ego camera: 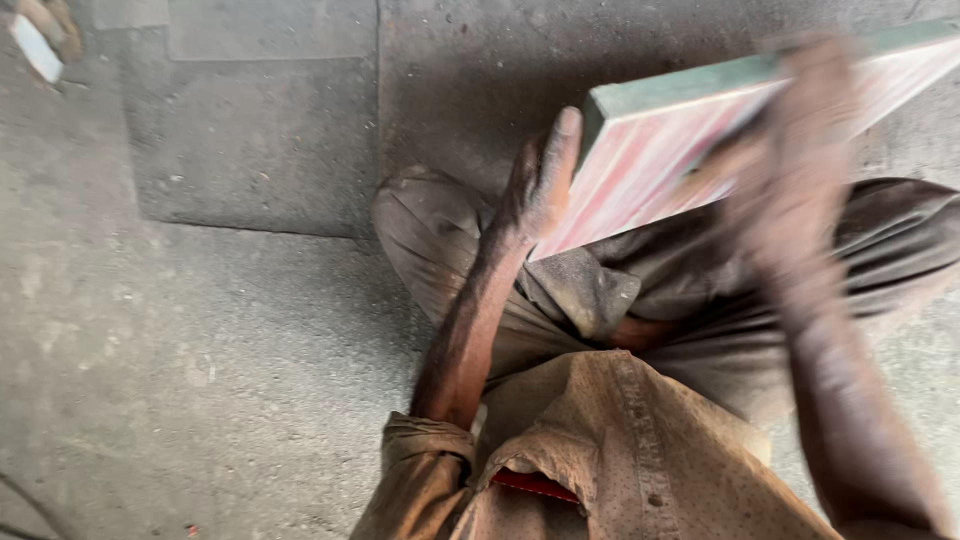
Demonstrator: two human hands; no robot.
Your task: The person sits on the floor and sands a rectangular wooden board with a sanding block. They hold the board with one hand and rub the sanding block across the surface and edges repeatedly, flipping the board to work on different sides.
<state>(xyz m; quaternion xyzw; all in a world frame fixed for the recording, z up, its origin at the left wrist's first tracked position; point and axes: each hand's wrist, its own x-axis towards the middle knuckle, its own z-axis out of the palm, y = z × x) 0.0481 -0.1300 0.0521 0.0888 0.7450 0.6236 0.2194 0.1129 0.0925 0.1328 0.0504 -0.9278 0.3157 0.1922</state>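
Two hands hold a flat reddish board (700, 130) tilted above the lap: the left hand (540, 185) grips its near end, thumb up; the blurred right hand (790, 170) wraps over its top. Steadying both ends would keep it from slipping onto the concrete floor (200, 330).

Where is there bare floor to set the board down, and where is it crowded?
The concrete floor is bare to the left of the left hand and the bent knee, up to a small white object at the top left corner. On the right it is crowded: both hands hold the board above the lap; the right hand is blurred.
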